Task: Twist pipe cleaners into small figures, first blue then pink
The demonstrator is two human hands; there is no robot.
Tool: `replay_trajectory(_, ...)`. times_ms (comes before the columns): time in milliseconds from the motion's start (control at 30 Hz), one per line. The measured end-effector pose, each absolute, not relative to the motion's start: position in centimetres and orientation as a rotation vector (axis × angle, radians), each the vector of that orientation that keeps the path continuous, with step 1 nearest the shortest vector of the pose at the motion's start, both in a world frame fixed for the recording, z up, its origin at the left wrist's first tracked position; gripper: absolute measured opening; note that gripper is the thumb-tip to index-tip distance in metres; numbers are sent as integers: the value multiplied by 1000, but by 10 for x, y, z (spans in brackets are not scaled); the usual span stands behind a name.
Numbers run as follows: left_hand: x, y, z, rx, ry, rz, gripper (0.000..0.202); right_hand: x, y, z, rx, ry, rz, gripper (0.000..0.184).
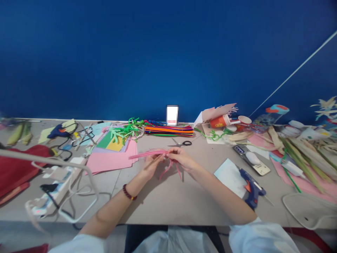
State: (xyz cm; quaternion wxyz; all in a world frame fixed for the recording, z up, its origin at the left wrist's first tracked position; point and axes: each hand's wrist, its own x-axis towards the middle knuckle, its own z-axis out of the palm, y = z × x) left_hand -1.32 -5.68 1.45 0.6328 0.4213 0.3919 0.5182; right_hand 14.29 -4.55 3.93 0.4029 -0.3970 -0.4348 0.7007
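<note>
Pink pipe cleaners point(147, 153) are held in the air over the middle of the table, their long ends pointing left and two bent ends hanging below the fingers. My left hand point(150, 167) is closed around the bundle from the left, a beaded bracelet on its wrist. At the bundle's right end, my right hand point(181, 158) pinches the pipe cleaners, its fingertips meeting those of the left. Just behind the hands lie black-handled scissors point(180, 143). Farther back rests a stack of orange, purple and green pipe cleaners point(169, 130).
Pink paper sheets point(110, 161) and green pipe-cleaner pieces point(126, 130) lie left, near a white power strip point(61, 184) with cables. To the right are a blue glue gun point(251, 188), a phone point(251, 160), paper cups point(222, 121) and corn husks point(302, 158). A lit screen point(172, 115) stands against the blue wall.
</note>
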Motion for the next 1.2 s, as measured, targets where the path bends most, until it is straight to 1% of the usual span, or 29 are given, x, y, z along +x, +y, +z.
replay_trajectory(200,-14,-55,9,930,962,1238,29,136,-50,29,-1034,-1196,1677,31)
replay_trajectory(400,-14,-56,8,1038,1013,1263,27,130,-51,21,-1063,-1218,1596,32)
replay_trajectory(533,-16,-54,6,1075,1029,1251,29,129,-51,22,-1037,-1199,1650,32)
replay_trajectory(633,-17,-52,6,1091,1025,1271,26,130,-50,24,-1016,-1137,1738,32)
replay_trajectory(800,-16,-53,14,1169,1026,1246,26,134,-49,27,-956,-1048,1802,39)
replay_trajectory(1033,-11,-60,24,1215,1012,1226,25,133,-47,23,-974,-1014,1842,35)
replay_trajectory(1100,-11,-60,23,1164,997,1207,28,133,-47,21,-976,-999,1821,37)
replay_trajectory(1200,-11,-60,22,1084,1011,1203,38,132,-48,20,-929,-1010,1794,37)
